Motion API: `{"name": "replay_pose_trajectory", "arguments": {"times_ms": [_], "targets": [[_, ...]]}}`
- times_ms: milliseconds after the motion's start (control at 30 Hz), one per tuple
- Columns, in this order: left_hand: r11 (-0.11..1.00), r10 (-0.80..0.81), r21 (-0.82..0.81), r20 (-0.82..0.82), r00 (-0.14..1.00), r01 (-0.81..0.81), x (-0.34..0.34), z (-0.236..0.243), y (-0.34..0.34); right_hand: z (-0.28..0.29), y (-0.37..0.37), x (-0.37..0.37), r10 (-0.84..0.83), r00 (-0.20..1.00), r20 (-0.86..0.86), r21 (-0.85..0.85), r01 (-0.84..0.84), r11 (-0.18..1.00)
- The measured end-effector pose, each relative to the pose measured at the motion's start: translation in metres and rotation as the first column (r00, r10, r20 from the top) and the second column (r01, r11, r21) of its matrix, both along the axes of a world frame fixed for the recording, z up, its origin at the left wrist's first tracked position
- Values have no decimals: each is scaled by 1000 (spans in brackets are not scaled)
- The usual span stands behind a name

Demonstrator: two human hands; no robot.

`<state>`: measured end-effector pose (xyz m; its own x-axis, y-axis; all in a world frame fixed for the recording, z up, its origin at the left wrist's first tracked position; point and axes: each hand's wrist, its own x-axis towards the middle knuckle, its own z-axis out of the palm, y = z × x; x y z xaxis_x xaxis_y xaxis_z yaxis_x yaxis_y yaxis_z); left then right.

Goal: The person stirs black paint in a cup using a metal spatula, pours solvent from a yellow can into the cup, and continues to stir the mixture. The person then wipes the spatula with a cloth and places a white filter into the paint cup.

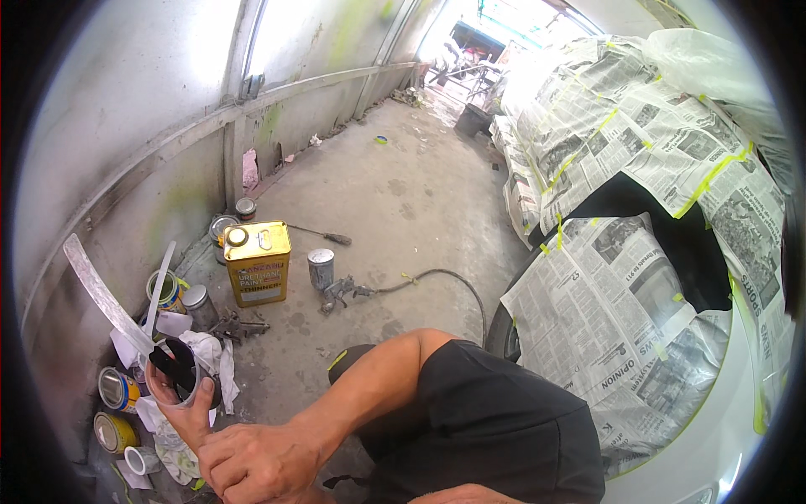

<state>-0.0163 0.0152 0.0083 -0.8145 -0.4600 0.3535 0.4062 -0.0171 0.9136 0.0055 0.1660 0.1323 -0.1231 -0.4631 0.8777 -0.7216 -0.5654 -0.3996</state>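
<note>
My left hand [186,420] is wrapped round a cup [206,395] with dark liquid at lower left, thumb on the near side and fingers on the far side. A long pale stirring strip [105,290] slants up and left out of it, its lower end dark. My right hand [256,462] is curled closed against the base of my left hand; anything inside its fingers is hidden. My bent right arm, in a black sleeve [504,412], crosses in front. Behind the cup lie a white cloth [214,357] and a spray gun [239,328].
A yellow thinner can [257,262] stands ahead. Beside it are a spray gun with a metal cup [321,269], its hose [445,271] and a screwdriver [323,233]. Several paint cans [116,433] line the left wall. A newspaper-masked car [621,143] fills the right.
</note>
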Motion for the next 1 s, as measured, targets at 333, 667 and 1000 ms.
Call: {"name": "replay_pose_trajectory", "arguments": {"times_ms": [333, 667, 1000], "targets": [[1000, 4, -3, 1, 1000, -4, 0, 4, 2, -1, -1, 0, 6, 1000, 17, 9, -6, 1000], [1000, -14, 1, -1, 1000, 14, 0, 0, 0, -2, 0, 0, 13, 1000, 1, 3, -13, 1000], [1000, 6, -7, -28, 1000, -6, 2, -1, -5, -1, -1, -2, 12, 1000, -19, 14, -12, 1000]]}}
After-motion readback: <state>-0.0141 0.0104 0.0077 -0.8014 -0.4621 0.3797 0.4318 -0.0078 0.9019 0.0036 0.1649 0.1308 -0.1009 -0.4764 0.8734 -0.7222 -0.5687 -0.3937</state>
